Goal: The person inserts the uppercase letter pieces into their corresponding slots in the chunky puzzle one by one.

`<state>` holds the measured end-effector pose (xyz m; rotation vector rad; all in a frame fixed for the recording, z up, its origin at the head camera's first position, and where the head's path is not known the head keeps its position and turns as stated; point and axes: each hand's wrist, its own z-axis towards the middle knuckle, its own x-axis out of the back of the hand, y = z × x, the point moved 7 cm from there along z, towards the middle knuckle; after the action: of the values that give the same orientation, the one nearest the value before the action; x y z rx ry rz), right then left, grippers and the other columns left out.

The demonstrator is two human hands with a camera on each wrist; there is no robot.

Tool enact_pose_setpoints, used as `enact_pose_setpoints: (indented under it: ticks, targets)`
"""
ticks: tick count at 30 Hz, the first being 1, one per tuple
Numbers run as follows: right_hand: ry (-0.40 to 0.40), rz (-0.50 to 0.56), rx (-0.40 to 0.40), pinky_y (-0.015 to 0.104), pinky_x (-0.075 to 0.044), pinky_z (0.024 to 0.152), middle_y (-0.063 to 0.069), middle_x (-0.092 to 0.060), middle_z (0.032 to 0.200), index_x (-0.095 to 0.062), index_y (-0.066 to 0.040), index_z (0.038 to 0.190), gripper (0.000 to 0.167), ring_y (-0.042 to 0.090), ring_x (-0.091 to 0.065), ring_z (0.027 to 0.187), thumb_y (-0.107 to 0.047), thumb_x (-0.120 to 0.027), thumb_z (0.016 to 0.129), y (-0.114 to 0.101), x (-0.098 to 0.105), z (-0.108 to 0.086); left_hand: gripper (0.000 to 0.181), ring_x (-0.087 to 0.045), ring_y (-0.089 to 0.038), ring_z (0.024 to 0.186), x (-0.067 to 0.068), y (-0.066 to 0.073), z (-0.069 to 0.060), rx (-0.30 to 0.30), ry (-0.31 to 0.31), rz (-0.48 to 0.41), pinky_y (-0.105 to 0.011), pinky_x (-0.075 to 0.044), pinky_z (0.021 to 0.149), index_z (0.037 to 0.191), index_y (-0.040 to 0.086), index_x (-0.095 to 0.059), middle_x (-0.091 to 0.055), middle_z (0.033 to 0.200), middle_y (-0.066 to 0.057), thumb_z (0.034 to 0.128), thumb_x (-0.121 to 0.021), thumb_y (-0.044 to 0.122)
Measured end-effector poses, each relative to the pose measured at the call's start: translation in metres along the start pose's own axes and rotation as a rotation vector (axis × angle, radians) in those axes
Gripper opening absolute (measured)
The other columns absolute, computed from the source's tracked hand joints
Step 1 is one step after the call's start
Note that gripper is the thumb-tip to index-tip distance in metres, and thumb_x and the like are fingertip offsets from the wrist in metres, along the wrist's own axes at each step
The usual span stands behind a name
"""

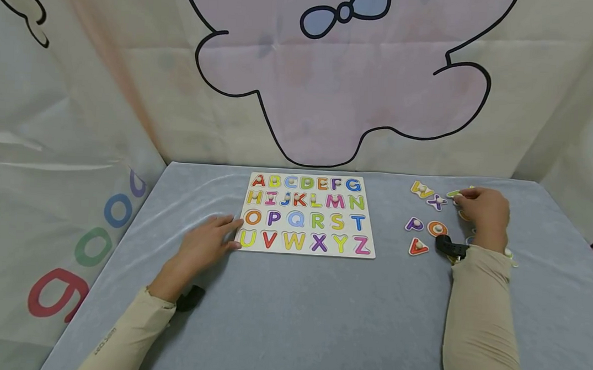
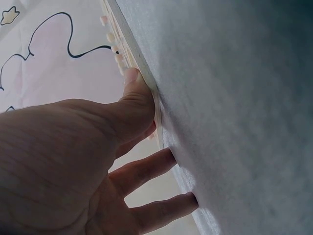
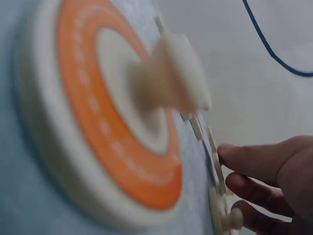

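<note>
A white alphabet puzzle board (image 1: 305,254) lies flat on the table, printed with coloured letters. Knobbed letter pieces fill its upper part; the lower rows look flat. At the board's left edge, my left hand (image 1: 205,246) touches with its thumb and fingers. In the left wrist view its fingers (image 2: 146,171) extend quite straight past the board's edge. My right hand (image 1: 486,212) pinches a green letter piece (image 1: 453,194) at the far right; the fingers cover most of it. Below lies an orange O piece (image 1: 437,228), large and blurred in the right wrist view.
Loose around my right hand are a yellow W piece (image 1: 421,189), a purple X piece (image 1: 436,202), a purple P piece (image 1: 414,224) and a red V piece (image 1: 418,246). My right forearm partly hides others. A printed cloth (image 1: 330,98) hangs behind the blue-grey table (image 1: 320,318).
</note>
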<state>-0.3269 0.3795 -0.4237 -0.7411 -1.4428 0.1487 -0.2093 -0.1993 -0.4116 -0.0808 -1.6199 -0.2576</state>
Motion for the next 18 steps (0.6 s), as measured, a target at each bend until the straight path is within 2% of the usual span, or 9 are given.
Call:
enact_pose_setpoints:
  ticks: [4, 6, 8, 13, 16, 18]
  targets:
    - [-0.036, 0.006, -0.026, 0.043, -0.040, 0.078, 0.026, -0.057, 0.132, -0.061, -0.001, 0.131, 0.046, 0.040, -0.047, 0.114, -0.035, -0.054, 0.101, -0.015, -0.001, -0.005, 0.060, -0.048, -0.037, 0.137, 0.001, 0.001, 0.000, -0.008, 0.004, -0.001, -0.057, -0.047, 0.101, 0.145, 0.017, -0.053, -0.052, 0.148, -0.016, 0.0915, -0.070, 0.036]
    - [-0.038, 0.005, 0.006, 0.044, -0.040, 0.079, 0.025, -0.057, 0.132, -0.062, -0.002, 0.130, 0.045, 0.040, -0.047, 0.113, -0.035, -0.055, 0.101, -0.026, 0.000, -0.009, 0.059, -0.048, -0.037, 0.137, 0.002, 0.002, 0.000, -0.015, 0.008, -0.006, -0.057, -0.047, 0.100, 0.145, 0.017, -0.053, -0.052, 0.148, -0.017, 0.0920, -0.070, 0.035]
    - [-0.025, 0.008, 0.085, 0.045, -0.041, 0.079, 0.026, -0.059, 0.129, -0.064, -0.002, 0.127, 0.042, 0.041, -0.049, 0.112, -0.033, -0.056, 0.100, -0.042, 0.002, -0.014, 0.058, -0.048, -0.037, 0.137, 0.004, 0.002, -0.001, -0.022, 0.015, -0.015, -0.057, -0.047, 0.100, 0.145, 0.016, -0.053, -0.052, 0.148, -0.017, 0.0924, -0.069, 0.035]
    - [-0.024, 0.023, 0.338, 0.036, -0.042, 0.068, 0.024, -0.067, 0.114, -0.071, -0.004, 0.118, 0.035, 0.035, -0.058, 0.097, -0.031, -0.065, 0.096, -0.090, -0.004, -0.028, 0.058, -0.048, -0.037, 0.137, 0.004, 0.001, -0.002, -0.029, 0.021, -0.026, -0.056, -0.047, 0.101, 0.145, 0.015, -0.053, -0.052, 0.148, -0.017, 0.0926, -0.069, 0.034]
    - [-0.091, 0.020, 0.419, 0.032, -0.043, 0.067, 0.021, -0.069, 0.113, -0.073, -0.006, 0.116, 0.033, 0.031, -0.058, 0.094, -0.031, -0.068, 0.095, -0.113, -0.016, -0.036, 0.058, -0.048, -0.037, 0.137, 0.003, 0.001, -0.002, -0.027, 0.018, -0.026, -0.056, -0.047, 0.101, 0.145, 0.015, -0.053, -0.052, 0.148, -0.017, 0.0926, -0.069, 0.034]
    - [-0.146, 0.001, 0.450, 0.033, -0.042, 0.070, 0.019, -0.069, 0.114, -0.073, -0.007, 0.117, 0.033, 0.030, -0.057, 0.095, -0.031, -0.069, 0.094, -0.124, -0.024, -0.040, 0.058, -0.048, -0.037, 0.137, 0.003, 0.001, -0.002, -0.027, 0.018, -0.025, -0.056, -0.047, 0.101, 0.145, 0.015, -0.053, -0.052, 0.148, -0.017, 0.0927, -0.069, 0.034]
